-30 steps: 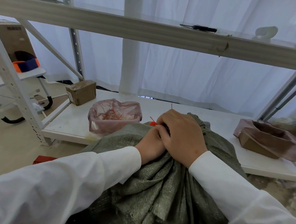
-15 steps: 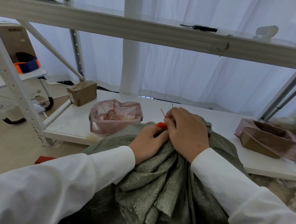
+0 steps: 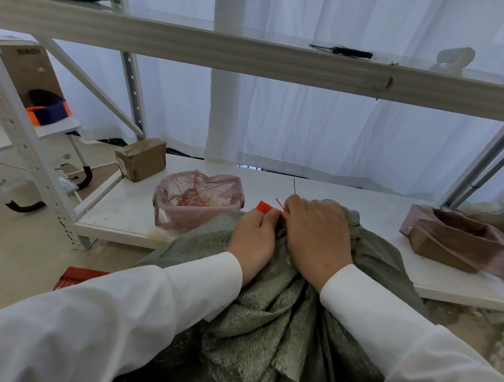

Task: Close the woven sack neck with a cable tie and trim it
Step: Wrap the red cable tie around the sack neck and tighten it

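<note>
A grey-green woven sack (image 3: 267, 323) lies bunched in front of me, its gathered neck hidden under my hands. My left hand (image 3: 254, 237) pinches the flat orange end of a red cable tie (image 3: 264, 206) between thumb and fingers. Beside it, my right hand (image 3: 315, 235) lies curled over the neck. Its fingertips pinch the tie where the thin red tail sticks up. The loop around the neck is hidden by my fingers.
A pink plastic bag (image 3: 197, 199) holding red ties sits on the white lower shelf (image 3: 121, 213), with a taped cardboard box (image 3: 141, 158) behind it. A brown box in a pink bag (image 3: 452, 239) stands at right. A screwdriver (image 3: 345, 51) lies on the upper shelf.
Both hands shifted slightly up the sack neck. The orange end of the tie came out between them and its thin tail now points upward.
</note>
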The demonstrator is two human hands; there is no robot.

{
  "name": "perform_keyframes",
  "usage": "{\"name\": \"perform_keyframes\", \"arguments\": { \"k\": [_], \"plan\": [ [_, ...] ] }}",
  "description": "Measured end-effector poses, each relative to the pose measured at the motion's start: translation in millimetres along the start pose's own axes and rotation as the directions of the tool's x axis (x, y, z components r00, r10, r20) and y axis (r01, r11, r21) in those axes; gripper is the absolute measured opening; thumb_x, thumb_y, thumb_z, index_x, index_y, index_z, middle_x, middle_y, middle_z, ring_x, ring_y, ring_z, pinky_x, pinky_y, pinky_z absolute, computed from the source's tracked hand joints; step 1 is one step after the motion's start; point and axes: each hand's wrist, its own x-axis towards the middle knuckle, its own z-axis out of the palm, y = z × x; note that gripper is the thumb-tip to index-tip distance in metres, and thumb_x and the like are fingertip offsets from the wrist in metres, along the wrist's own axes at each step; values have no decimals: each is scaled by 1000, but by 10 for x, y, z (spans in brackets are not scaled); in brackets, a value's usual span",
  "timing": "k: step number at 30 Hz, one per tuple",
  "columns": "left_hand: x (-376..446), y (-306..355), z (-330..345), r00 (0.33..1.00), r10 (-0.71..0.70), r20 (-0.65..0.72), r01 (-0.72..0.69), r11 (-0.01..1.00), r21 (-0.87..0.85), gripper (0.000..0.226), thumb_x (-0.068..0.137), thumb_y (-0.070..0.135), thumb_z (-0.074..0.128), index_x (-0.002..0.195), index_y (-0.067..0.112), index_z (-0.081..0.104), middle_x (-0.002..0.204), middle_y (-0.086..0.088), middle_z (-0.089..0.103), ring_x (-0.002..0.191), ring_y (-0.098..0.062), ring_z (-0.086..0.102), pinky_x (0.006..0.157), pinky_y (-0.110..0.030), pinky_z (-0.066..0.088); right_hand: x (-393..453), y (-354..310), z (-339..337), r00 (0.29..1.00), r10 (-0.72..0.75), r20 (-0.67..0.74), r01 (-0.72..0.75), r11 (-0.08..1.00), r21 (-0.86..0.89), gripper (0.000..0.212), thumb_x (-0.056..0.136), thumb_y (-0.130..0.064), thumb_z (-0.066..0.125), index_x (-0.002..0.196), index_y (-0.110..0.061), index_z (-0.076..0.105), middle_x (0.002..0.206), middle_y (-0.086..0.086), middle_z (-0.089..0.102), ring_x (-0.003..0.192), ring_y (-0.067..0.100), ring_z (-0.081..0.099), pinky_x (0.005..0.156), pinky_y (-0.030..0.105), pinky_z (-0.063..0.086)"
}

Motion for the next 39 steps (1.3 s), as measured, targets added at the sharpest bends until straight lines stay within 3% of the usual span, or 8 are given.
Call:
{"name": "perform_keyframes", "arguments": {
  "k": [7,15,19,22,27,30,35,39],
  "plan": [
    [-1,1,-10,999,-40,-16,39,999,-35,31,96,27,42,96,10,68,93,-7,71,91,-19,64,88,-35,49,23,46,-19,999,35,30,-35,999,8,30,61,-9,80,66,-15,51,50,-3,53,45,20,49,54,26,38],
    [-79,80,-10,998,7,-63,-7,1000,6,27,96,25,43,94,16,68,91,-4,68,90,-19,60,82,-28,43,16,60,2,996,79,29,-80,997,22,26,67,-10,76,69,-16,50,54,-4,53,49,19,48,57,27,35],
    [-71,68,-42,991,129,44,-132,987,89,28,97,24,41,105,13,66,101,-4,68,97,-16,59,85,-26,42,59,119,-75,989,65,135,-82,989,120,6,92,-18,49,87,-15,51,77,0,61,73,25,54,70,32,23],
    [-51,84,-61,990,117,78,-124,988,90,29,97,26,40,104,13,65,99,-4,67,93,-14,59,78,-24,42,113,153,-132,987,67,146,-101,965,243,16,98,-24,36,97,-16,50,88,-1,62,81,22,51,78,32,25],
    [-7,169,-116,984,62,169,-61,998,-12,11,89,28,57,87,21,66,84,4,67,76,-4,60,68,-12,47,200,165,-205,956,135,262,-230,898,376,17,96,-25,41,98,-16,55,92,3,67,91,26,57,89,33,30],
    [16,176,-131,979,55,198,-49,998,-38,10,84,23,65,76,28,64,77,7,66,72,-4,60,70,-14,48,254,225,-262,921,142,362,-314,821,476,11,92,-27,48,89,-22,58,79,-8,58,88,21,55,88,32,33],
    [32,149,-129,980,32,196,-23,999,-49,7,78,20,71,83,14,69,75,-1,66,70,-10,59,72,-22,48,312,250,-289,889,110,445,-367,752,548,18,85,-28,58,68,-33,55,70,-16,56,73,7,51,83,30,39],
    [6,131,-82,987,34,156,-23,997,-70,9,78,19,71,82,12,69,72,0,63,66,-10,56,62,-13,46,315,228,-333,880,101,464,-382,731,565,14,85,-28,59,71,-31,58,78,-10,61,82,10,54,76,26,33]
  ]
}}
